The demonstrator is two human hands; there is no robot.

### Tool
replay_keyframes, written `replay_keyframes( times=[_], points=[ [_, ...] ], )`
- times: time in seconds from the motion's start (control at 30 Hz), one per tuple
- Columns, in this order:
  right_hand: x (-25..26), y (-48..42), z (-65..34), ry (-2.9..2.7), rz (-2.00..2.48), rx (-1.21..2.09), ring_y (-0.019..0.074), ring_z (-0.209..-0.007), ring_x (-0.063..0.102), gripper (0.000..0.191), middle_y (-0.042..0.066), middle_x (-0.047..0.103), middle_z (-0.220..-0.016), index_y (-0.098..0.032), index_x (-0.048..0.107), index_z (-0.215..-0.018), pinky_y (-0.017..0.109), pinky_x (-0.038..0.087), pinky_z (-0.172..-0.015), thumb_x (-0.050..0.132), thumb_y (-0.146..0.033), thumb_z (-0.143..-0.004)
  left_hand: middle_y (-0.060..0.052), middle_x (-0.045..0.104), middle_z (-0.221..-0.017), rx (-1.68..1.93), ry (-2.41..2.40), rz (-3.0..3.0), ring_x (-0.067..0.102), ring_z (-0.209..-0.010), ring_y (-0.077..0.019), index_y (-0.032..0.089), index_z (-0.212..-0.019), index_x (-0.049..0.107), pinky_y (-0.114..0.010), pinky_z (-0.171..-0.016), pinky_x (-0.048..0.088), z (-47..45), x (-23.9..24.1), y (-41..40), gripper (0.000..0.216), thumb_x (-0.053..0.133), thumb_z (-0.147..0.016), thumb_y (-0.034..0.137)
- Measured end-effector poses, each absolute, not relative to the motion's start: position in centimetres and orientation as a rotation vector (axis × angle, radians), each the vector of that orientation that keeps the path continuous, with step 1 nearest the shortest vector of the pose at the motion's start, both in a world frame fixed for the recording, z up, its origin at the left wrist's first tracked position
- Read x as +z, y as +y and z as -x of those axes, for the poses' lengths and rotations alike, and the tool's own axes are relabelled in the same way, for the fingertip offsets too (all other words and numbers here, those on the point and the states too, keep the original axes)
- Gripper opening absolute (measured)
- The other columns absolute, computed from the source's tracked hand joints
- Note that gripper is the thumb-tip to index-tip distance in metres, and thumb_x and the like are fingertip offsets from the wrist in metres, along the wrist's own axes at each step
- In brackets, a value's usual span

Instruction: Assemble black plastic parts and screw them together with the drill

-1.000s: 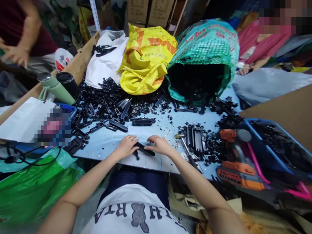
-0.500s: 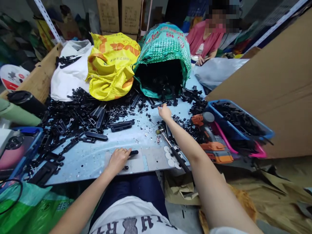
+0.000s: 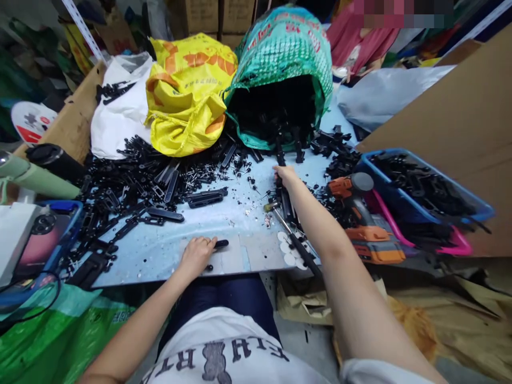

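Observation:
My left hand (image 3: 197,255) lies curled on the near edge of the pale blue table (image 3: 168,245), its fingers closed over a black plastic strip (image 3: 220,244) whose end sticks out to the right. My right hand (image 3: 286,175) is stretched far forward, fingers bent down onto black parts just in front of the open green woven sack (image 3: 284,58). What the right fingers hold, if anything, is hidden. A metal-tipped screwdriver (image 3: 290,234) lies under my right forearm.
Black plastic parts (image 3: 132,181) are heaped over the left and middle of the table. Yellow (image 3: 188,90) and white (image 3: 118,112) bags stand behind. An orange drill (image 3: 362,218) and blue bin (image 3: 424,186) sit right. Flasks (image 3: 40,170) lie left. A person in pink sits beyond.
My right hand left the strip near the front edge and reached forward to the parts by the green sack. The view swung left, then tilted. My left hand stayed on the strip.

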State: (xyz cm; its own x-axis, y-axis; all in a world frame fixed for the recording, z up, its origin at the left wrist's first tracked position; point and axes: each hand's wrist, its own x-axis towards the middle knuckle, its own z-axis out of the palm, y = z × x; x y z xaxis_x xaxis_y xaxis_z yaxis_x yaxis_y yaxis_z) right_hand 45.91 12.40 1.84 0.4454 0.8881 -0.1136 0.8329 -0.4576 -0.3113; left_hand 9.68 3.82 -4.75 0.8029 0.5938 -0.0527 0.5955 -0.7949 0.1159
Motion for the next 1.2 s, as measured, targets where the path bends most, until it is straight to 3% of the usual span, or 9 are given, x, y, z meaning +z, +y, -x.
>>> replay_keyframes(
  times=[0.07, 0.2, 0.3, 0.37, 0.5, 0.83, 0.97, 1.1, 1.2],
  points=[
    [1.3, 8.3, -43.6, -1.619, 2.342, 0.589, 0.0081, -0.064, 0.054, 0.045, 0.021, 0.058, -0.1, 0.003, 0.036, -0.126, 0.019, 0.042, -0.056, 0.019, -0.028, -0.098, -0.009, 0.061, -0.094, -0.037, 0.958, -2.807, 0.054, -0.089, -0.0221, 0.016, -0.122, 0.051, -0.036, -0.076, 0.042, -9.9, -4.8, 3.8, 0.036, 0.042, -0.09, 0.027],
    [-0.4, -0.9, -37.5, -2.234, 1.807, 0.895, 0.012, -0.07, 0.055, 0.037, 0.005, 0.063, -0.09, -0.017, 0.056, -0.106, 0.022, 0.04, -0.062, 0.053, -0.046, -0.084, -0.009, 0.057, -0.109, 0.005, 0.842, -2.714, 0.05, -0.1, -0.0212, 0.016, -0.127, 0.045, -0.034, -0.085, 0.041, -10.9, -4.6, 3.7, 0.038, 0.036, -0.091, 0.026],
    [-2.0, -5.0, -34.0, -2.588, 1.677, 0.712, 0.0158, -0.077, 0.057, 0.039, 0.006, 0.061, -0.088, -0.017, 0.057, -0.099, 0.023, 0.034, -0.062, 0.043, -0.051, -0.089, -0.009, 0.053, -0.115, 0.022, 0.8, -2.676, 0.048, -0.105, -0.0216, 0.016, -0.129, 0.041, -0.036, -0.09, 0.038, -11.6, -4.1, 3.5, 0.041, 0.035, -0.09, 0.027],
    [-2.9, -5.8, -32.8, -2.61, 1.789, 0.586, 0.0162, -0.079, 0.058, 0.041, 0.006, 0.06, -0.089, -0.017, 0.056, -0.1, 0.023, 0.031, -0.06, 0.036, -0.052, -0.091, -0.009, 0.052, -0.116, 0.029, 0.825, -2.66, 0.047, -0.107, -0.0237, 0.018, -0.126, 0.042, -0.039, -0.091, 0.037, -11.8, -3.9, 3.4, 0.045, 0.038, -0.089, 0.041],
    [-2.7, -5.7, -32.0, -2.597, 1.909, 0.429, 0.0168, -0.081, 0.057, 0.043, 0.006, 0.059, -0.091, -0.02, 0.055, -0.101, 0.025, 0.029, -0.059, 0.031, -0.054, -0.092, -0.01, 0.054, -0.111, 0.08, 0.855, -2.666, 0.051, -0.1, -0.0275, 0.017, -0.119, 0.044, -0.04, -0.085, 0.04, -11.7, -3.9, 3.0, 0.073, 0.052, -0.069, 0.069],
    [0.8, -5.2, -30.6, -2.704, 1.876, 0.117, 0.0201, -0.078, 0.055, 0.036, 0.008, 0.056, -0.088, -0.019, 0.054, -0.099, 0.029, 0.032, -0.063, 0.03, -0.046, -0.094, -0.007, 0.061, -0.094, 0.486, 0.753, -2.7, 0.059, -0.087, -0.0203, 0.016, -0.103, 0.05, -0.03, -0.072, 0.044, -10.5, -5.2, 2.7, 0.046, 0.051, -0.079, 0.055],
    [-0.2, -4.8, -31.8, -2.729, 1.799, 0.205, 0.0184, -0.077, 0.056, 0.036, 0.008, 0.057, -0.089, -0.018, 0.055, -0.098, 0.028, 0.033, -0.063, 0.033, -0.046, -0.093, -0.007, 0.061, -0.089, 0.327, 0.774, -2.689, 0.059, -0.082, -0.0204, 0.016, -0.099, 0.052, -0.031, -0.068, 0.045, -10.9, -4.7, 2.5, 0.048, 0.049, -0.078, 0.06],
    [-2.0, -4.0, -35.2, -2.569, 1.752, 0.491, 0.0171, -0.084, 0.056, 0.04, 0.006, 0.06, -0.088, -0.017, 0.06, -0.095, 0.026, 0.037, -0.069, 0.039, -0.05, -0.091, -0.011, 0.055, -0.114, 0.22, 0.614, -2.724, 0.05, -0.108, -0.0259, 0.016, -0.114, 0.05, -0.036, -0.086, 0.043, -15.1, -2.9, 5.6, 0.057, 0.049, -0.078, 0.06],
    [-2.5, -1.3, -38.1, -2.307, 1.886, 0.487, 0.0177, -0.094, 0.054, 0.037, 0.006, 0.061, -0.096, -0.017, 0.061, -0.097, 0.026, 0.038, -0.078, 0.04, -0.047, -0.091, -0.014, 0.052, -0.118, 0.366, 0.785, -2.686, 0.048, -0.112, -0.0235, 0.012, -0.126, 0.042, -0.036, -0.093, 0.039, -21.7, -1.9, 10.9, 0.044, 0.029, -0.093, 0.037]
  ],
)
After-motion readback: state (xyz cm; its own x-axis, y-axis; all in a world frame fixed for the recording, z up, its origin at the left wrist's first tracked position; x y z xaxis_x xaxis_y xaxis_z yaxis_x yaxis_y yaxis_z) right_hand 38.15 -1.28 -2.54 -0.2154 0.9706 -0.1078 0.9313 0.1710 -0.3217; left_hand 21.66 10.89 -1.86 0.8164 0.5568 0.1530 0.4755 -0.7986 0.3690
